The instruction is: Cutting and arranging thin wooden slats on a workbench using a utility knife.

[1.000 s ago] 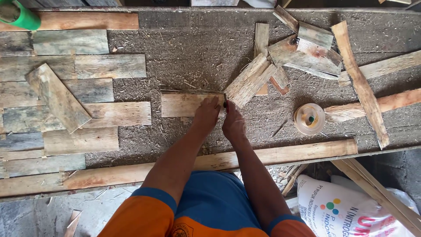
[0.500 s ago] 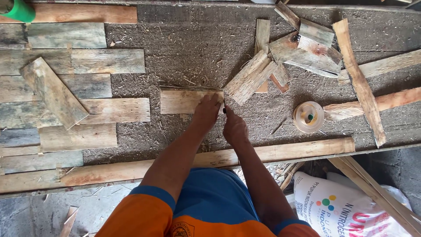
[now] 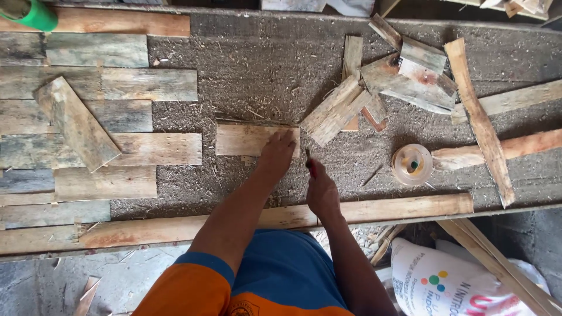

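Note:
A short pale wooden plank (image 3: 246,139) lies flat on the rough grey board (image 3: 263,76). My left hand (image 3: 277,153) rests palm-down on its right end, fingers spread. Just right of the plank's end, my right hand (image 3: 321,190) is closed around a thin red-tipped pencil-like tool (image 3: 310,167), tip pointing up toward the plank's end. Both forearms come up from the bottom of the view.
Rows of weathered planks (image 3: 99,117) cover the board's left part, one loose piece (image 3: 76,123) lying askew on them. A heap of offcuts (image 3: 398,76) lies at upper right, a small round clear container (image 3: 412,164) below it. A long batten (image 3: 380,209) runs along the near edge. A printed white sack (image 3: 451,281) sits below.
My right hand has drawn back toward me and slightly right, away from the plank's end. My left hand stays on the plank.

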